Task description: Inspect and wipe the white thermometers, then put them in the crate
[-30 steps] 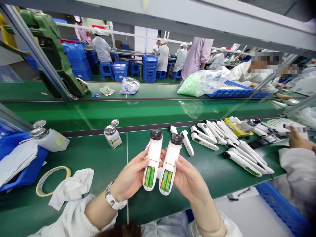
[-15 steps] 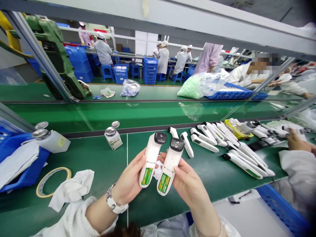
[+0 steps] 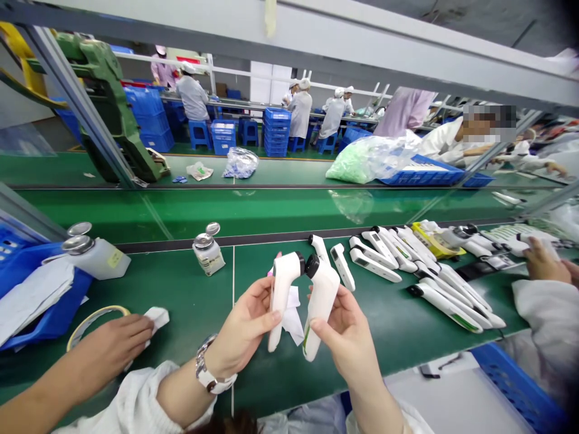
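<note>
My left hand (image 3: 242, 328) is closed on a white handheld thermometer (image 3: 281, 295), held upright with its dark head turned right. My right hand (image 3: 346, 334) grips a second white thermometer (image 3: 322, 301), its dark head facing the first one. The two heads almost touch above the green bench (image 3: 181, 295). A white cloth (image 3: 292, 313) hangs between my hands behind the devices. Both devices show their sides, with only a sliver of green battery visible on the right one.
A row of several white thermometers (image 3: 420, 265) lies to the right. Another person's hand (image 3: 106, 349) rests on a white cloth (image 3: 156, 316) by a tape ring (image 3: 85, 319) at left. A small pump bottle (image 3: 207, 250) stands ahead, a second bottle (image 3: 94, 256) by a blue bin (image 3: 31, 301). A co-worker's hand (image 3: 540, 262) is at far right.
I have turned both thermometers sideways, so the open battery bays no longer face me. Another person's hand has come in from the lower left onto the white cloth.
</note>
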Available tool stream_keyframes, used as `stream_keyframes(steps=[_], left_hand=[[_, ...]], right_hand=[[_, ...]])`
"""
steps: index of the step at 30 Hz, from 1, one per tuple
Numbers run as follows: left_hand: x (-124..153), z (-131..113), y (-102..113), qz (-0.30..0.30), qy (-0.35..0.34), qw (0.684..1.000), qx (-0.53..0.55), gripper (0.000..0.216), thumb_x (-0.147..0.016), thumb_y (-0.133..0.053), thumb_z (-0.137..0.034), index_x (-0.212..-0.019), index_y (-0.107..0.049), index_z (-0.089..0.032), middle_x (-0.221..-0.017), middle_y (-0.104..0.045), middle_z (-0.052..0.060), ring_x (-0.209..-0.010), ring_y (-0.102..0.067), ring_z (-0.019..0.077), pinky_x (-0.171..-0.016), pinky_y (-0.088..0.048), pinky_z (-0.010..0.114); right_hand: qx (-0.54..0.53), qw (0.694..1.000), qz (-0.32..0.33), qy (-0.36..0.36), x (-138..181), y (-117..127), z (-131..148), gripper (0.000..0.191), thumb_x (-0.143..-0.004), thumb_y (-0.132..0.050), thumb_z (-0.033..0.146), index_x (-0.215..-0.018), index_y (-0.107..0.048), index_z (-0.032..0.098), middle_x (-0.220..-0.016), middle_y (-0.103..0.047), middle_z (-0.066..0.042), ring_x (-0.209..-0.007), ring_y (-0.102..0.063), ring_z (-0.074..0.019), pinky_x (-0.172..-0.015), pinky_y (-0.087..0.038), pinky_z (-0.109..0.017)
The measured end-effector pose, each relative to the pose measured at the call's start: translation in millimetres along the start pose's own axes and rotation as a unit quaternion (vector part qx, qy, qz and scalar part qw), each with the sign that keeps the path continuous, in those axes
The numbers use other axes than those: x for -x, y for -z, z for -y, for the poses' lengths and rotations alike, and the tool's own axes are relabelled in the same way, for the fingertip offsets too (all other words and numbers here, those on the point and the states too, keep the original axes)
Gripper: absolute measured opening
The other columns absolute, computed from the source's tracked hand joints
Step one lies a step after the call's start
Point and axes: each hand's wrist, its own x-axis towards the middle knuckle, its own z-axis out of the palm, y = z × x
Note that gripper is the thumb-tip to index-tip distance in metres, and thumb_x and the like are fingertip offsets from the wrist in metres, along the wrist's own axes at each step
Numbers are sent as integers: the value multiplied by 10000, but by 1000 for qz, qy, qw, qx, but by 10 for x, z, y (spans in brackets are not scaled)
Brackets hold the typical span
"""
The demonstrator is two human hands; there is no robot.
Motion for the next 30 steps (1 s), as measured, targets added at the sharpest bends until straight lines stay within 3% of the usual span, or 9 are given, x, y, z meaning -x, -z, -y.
stream_keyframes(steps=[13, 17, 21, 27, 30], left_hand=[[6, 19, 33, 18, 3, 1000, -18, 392, -717, -701, -211, -1073, -535, -203, -1022, -585, 44, -965, -528, 159, -848, -421, 274], [1, 62, 56, 23, -40, 997, -67, 389, -739, -683, -215, -1093, -522, -222, -1050, -577, 37, -987, -519, 155, -863, -416, 268], [0, 90, 78, 21, -85, 986, -139, 408, -748, -676, -219, -1116, -503, -235, -1118, -551, 45, -1044, -497, 174, -914, -394, 291], [19, 164, 86, 39, -90, 978, -183, 423, -760, -664, -224, -1141, -483, -258, -1090, -572, 37, -978, -535, 154, -845, -424, 262], [35, 211, 76, 26, -106, 966, -235, 436, -761, -665, -211, -1148, -485, -301, -1111, -568, 9, -1001, -529, 138, -868, -415, 242]], right_hand=[[58, 997, -20, 41, 5, 35, -65, 568, -677, -767, 277, -1156, -463, 308, -1141, -551, -53, -1039, -539, -225, -842, -488, -364], [61, 994, -40, 81, 17, 58, -69, 530, -698, -749, 248, -1145, -476, 329, -1165, -546, -39, -1071, -527, -213, -866, -460, -340], [53, 992, -92, 67, 54, 61, 12, 496, -708, -733, 280, -1132, -481, 327, -1175, -538, -36, -1080, -516, -220, -901, -427, -348], [48, 983, -120, 128, 37, 80, 161, 408, -815, -585, 369, -1183, -449, 257, -980, -561, -56, -690, -522, -148, -592, -447, -284], [95, 975, -129, 157, 9, 24, 230, 633, -708, -714, 337, -1250, -397, 262, -900, -554, -29, -632, -502, -131, -542, -454, -265]])
